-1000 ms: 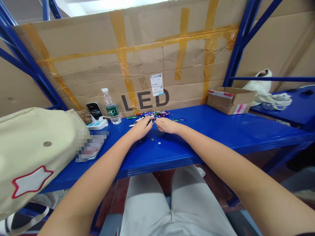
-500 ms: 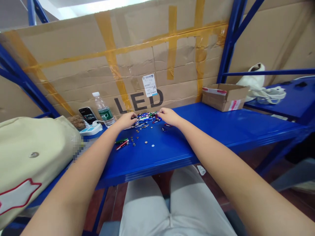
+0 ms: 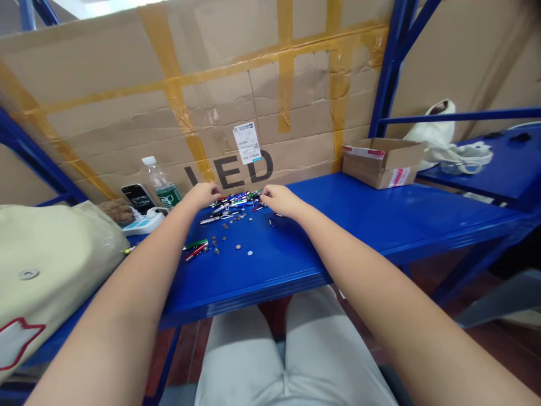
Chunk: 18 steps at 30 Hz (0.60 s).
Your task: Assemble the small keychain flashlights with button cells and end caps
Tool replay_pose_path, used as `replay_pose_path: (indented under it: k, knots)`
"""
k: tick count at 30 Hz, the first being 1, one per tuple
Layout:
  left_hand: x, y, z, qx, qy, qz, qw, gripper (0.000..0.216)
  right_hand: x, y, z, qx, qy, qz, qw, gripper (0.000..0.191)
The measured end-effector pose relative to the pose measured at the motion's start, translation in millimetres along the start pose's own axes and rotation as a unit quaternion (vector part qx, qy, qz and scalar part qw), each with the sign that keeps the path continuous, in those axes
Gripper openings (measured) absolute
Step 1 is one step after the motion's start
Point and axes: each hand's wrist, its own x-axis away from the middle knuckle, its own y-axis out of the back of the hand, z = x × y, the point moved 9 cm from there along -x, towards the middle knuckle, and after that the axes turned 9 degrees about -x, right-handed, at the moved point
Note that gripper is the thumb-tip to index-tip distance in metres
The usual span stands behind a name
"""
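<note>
A heap of slim metallic tubes (image 3: 235,202), pen-like, in blue, silver, red and green, some with clips, lies at the back of the blue table (image 3: 270,256). My left hand (image 3: 203,195) is at the heap's left edge, fingers curled together; whatever they hold is hidden. At its right edge my right hand (image 3: 277,198) is closed in a pinch, with its contents too small to make out. Several small round discs (image 3: 238,246) are scattered in front of the heap. Nearer me lie a green tube (image 3: 195,245) and a red tube (image 3: 196,252). A dark clip (image 3: 273,223) rests below my right hand.
Behind the heap stands a large taped cardboard sheet (image 3: 220,118). On the left are a water bottle (image 3: 163,183), a phone (image 3: 138,197), a power strip (image 3: 141,224) and a cream bag (image 3: 63,254). An open cardboard box (image 3: 372,166) sits at the back right.
The view has shifted slightly, moving the scene left. My left hand has lifted off the heap's left end, uncovering silver and black tubes there. My right hand remains by the right edge.
</note>
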Motion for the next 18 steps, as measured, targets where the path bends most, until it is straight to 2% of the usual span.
replay_pose_path:
  k: [3,6,10,13,18]
  knots:
    - [38,1,7,0.002,-0.052,0.075,0.996,0.031,5,-9,15,0.011,0.026,0.039,0.999,0.015]
    - [83,-7,15,0.015,-0.079,0.146,0.986,0.033,17,-28,32,0.025,0.043,0.135,0.99,0.015]
    - [122,-23,21,0.052,-0.098,0.178,0.978,0.037,30,-47,48,0.028,0.084,0.228,0.97,0.017]
    - [124,-32,22,0.1,-0.098,0.171,0.975,0.03,31,-52,50,0.016,0.098,0.237,0.967,0.015]
    - [102,-32,10,0.11,-0.098,0.129,0.981,0.021,33,-64,59,0.008,0.105,0.228,0.968,0.015]
